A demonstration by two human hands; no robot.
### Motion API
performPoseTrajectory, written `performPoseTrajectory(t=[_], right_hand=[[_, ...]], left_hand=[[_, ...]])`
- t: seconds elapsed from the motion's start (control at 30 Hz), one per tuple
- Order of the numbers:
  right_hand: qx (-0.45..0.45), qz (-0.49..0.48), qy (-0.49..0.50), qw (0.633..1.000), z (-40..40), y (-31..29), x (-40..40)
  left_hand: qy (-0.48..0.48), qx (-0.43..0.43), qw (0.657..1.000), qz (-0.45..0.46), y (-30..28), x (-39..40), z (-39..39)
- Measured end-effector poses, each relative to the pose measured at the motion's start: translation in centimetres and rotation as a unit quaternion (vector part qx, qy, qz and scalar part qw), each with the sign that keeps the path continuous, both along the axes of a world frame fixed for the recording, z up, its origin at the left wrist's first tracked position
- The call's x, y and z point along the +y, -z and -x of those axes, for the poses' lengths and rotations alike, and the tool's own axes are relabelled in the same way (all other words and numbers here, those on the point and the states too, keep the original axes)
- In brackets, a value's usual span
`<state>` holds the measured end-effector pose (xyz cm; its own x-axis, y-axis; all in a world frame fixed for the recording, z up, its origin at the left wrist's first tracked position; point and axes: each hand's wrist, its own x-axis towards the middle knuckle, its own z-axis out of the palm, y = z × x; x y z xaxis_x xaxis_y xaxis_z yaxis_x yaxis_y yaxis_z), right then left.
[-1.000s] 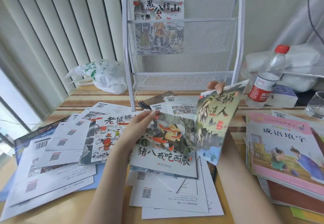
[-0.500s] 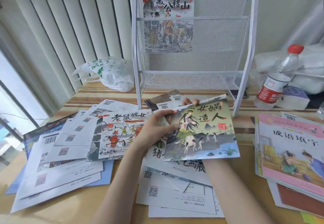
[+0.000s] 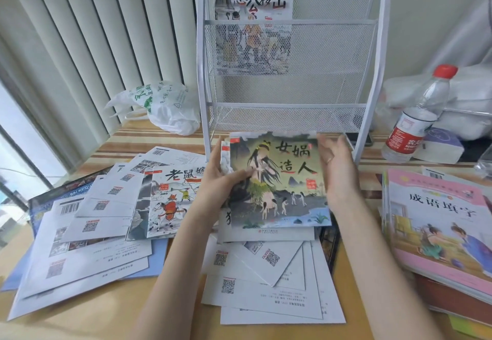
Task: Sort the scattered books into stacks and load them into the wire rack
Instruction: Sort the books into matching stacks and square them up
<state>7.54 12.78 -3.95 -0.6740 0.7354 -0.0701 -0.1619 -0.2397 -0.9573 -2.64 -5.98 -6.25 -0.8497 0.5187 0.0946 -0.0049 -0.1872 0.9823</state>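
Since half a second ago the small stack of picture books [image 3: 279,180] has been squared up and pulled closer, and the right hand [image 3: 336,172], hidden behind the top cover before, now lies flat against the stack's right edge, fingers straight and together. The left hand [image 3: 221,182] grips the stack's left edge, thumb curled onto the top cover beside the painted long-haired figure, the other fingers out of sight underneath. At least two more books show fanned beneath the top one at that left edge.

The stack is held just in front of the foot of the white wire rack [image 3: 290,55], above loose books [image 3: 269,286] lying face down. One picture book [image 3: 253,25] already stands upright in the rack's upper pocket. Left of the rack's foot, a spread of more scattered books [image 3: 106,228] covers the wooden table [image 3: 80,321], most face down, one face up with a red rider on a horse. A white plastic bag [image 3: 165,105] lies just left of the rack. Right of the rack stands a water bottle [image 3: 415,116], and nearer the viewer a pile topped by a pink book [image 3: 439,220].
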Motion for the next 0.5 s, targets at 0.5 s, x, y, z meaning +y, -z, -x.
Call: performPoseTrajectory(t=[0.5], right_hand=[[-0.031, -0.152, -0.104, 0.982, -3.5, 0.4, -0.4]], left_hand=[[0.065, 0.177, 0.981, 0.041, -1.6, 1.4, -3.1]])
